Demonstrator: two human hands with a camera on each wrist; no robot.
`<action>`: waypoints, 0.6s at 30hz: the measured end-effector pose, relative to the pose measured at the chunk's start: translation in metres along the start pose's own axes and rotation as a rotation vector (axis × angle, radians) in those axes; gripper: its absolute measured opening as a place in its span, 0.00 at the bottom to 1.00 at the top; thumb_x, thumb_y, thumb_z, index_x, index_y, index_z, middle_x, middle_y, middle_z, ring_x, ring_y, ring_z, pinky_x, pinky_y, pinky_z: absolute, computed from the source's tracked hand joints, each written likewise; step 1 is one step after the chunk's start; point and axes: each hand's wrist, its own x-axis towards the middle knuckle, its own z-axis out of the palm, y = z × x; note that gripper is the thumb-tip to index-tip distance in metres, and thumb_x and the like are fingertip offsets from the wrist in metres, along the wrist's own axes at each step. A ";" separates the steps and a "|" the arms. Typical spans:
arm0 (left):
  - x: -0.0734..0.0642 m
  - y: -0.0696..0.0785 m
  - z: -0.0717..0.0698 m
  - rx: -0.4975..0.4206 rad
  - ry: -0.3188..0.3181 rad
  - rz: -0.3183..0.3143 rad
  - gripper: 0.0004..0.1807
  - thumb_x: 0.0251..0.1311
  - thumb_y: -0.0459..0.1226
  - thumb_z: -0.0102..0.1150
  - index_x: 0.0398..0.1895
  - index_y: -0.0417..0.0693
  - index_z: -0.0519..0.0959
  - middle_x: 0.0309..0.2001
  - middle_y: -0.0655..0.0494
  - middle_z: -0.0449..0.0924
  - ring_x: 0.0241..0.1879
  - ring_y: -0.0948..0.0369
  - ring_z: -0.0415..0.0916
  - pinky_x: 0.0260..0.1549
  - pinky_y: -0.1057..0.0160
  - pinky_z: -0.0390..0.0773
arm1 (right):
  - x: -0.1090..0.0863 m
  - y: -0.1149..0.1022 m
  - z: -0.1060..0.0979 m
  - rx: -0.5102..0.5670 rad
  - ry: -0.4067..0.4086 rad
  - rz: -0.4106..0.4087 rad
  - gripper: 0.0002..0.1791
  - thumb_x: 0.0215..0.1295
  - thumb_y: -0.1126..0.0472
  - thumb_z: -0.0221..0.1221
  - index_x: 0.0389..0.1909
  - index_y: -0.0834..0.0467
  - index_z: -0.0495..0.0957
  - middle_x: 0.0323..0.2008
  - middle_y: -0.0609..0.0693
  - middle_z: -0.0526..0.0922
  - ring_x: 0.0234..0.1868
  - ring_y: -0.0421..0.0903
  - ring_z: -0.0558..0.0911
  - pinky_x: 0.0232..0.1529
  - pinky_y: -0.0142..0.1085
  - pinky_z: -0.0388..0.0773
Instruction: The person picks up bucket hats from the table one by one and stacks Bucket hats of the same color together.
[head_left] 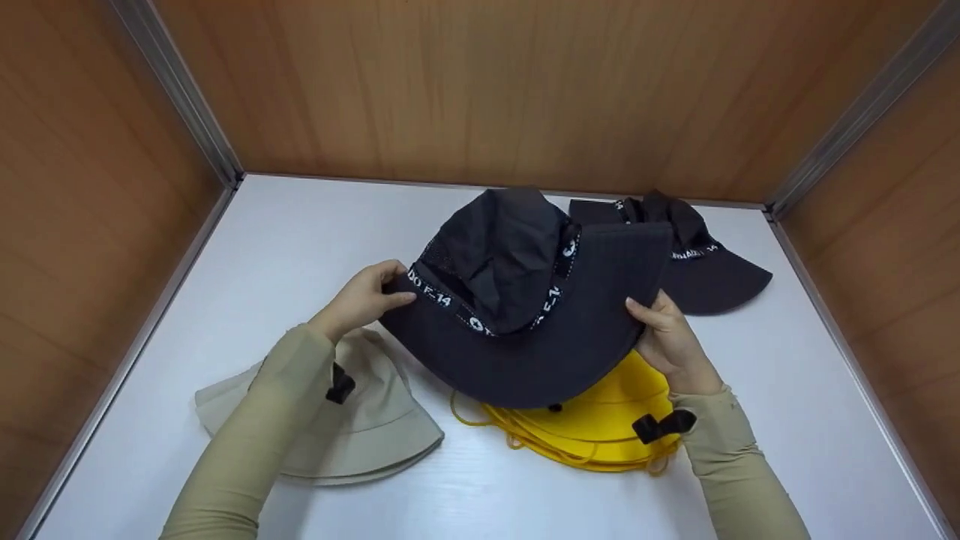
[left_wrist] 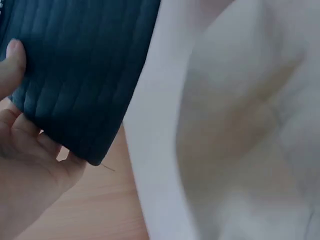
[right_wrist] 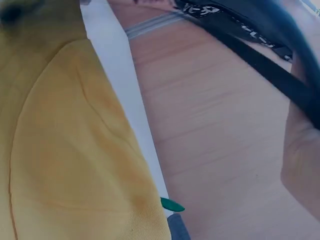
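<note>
Both hands hold a dark bucket hat with a lettered band up over the table, its crown toward the back and its wide brim facing me. The left hand pinches the brim at its left end, thumb on the outer face. At the right end, the right hand grips the brim's edge between thumb and fingers. In the left wrist view, stitched rows run along the brim. Below the held hat lies a stack of yellow hats with cords, partly covered by it in the head view.
Stacked beige bucket hats lie at the left, beneath the left forearm. A second dark hat rests at the back right of the white table. Wooden panels enclose the back and both sides.
</note>
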 end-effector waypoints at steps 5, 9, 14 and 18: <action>-0.007 0.016 -0.010 0.055 0.071 0.038 0.08 0.63 0.33 0.57 0.42 0.41 0.73 0.39 0.51 0.75 0.40 0.56 0.70 0.46 0.57 0.69 | 0.002 -0.001 -0.008 -0.099 0.095 -0.020 0.21 0.72 0.71 0.42 0.61 0.50 0.61 0.55 0.43 0.74 0.55 0.39 0.76 0.57 0.31 0.72; -0.015 0.024 -0.022 0.092 0.129 0.076 0.07 0.63 0.32 0.57 0.42 0.39 0.73 0.39 0.48 0.75 0.39 0.54 0.70 0.45 0.57 0.69 | 0.009 -0.006 -0.014 -0.189 0.134 -0.034 0.20 0.71 0.72 0.44 0.58 0.50 0.67 0.50 0.42 0.78 0.50 0.39 0.79 0.52 0.33 0.75; -0.022 0.036 -0.047 0.178 0.238 0.137 0.07 0.61 0.30 0.57 0.40 0.37 0.74 0.40 0.43 0.78 0.39 0.53 0.71 0.43 0.56 0.69 | 0.026 -0.023 -0.011 -0.404 0.165 -0.020 0.18 0.68 0.71 0.49 0.56 0.55 0.68 0.44 0.41 0.82 0.45 0.37 0.81 0.48 0.31 0.77; -0.024 0.045 -0.063 0.262 0.331 0.132 0.07 0.61 0.30 0.58 0.40 0.38 0.75 0.41 0.42 0.80 0.41 0.50 0.74 0.46 0.51 0.71 | 0.043 -0.035 -0.002 -0.627 0.164 0.013 0.19 0.67 0.63 0.55 0.58 0.58 0.67 0.43 0.40 0.81 0.45 0.36 0.81 0.49 0.29 0.77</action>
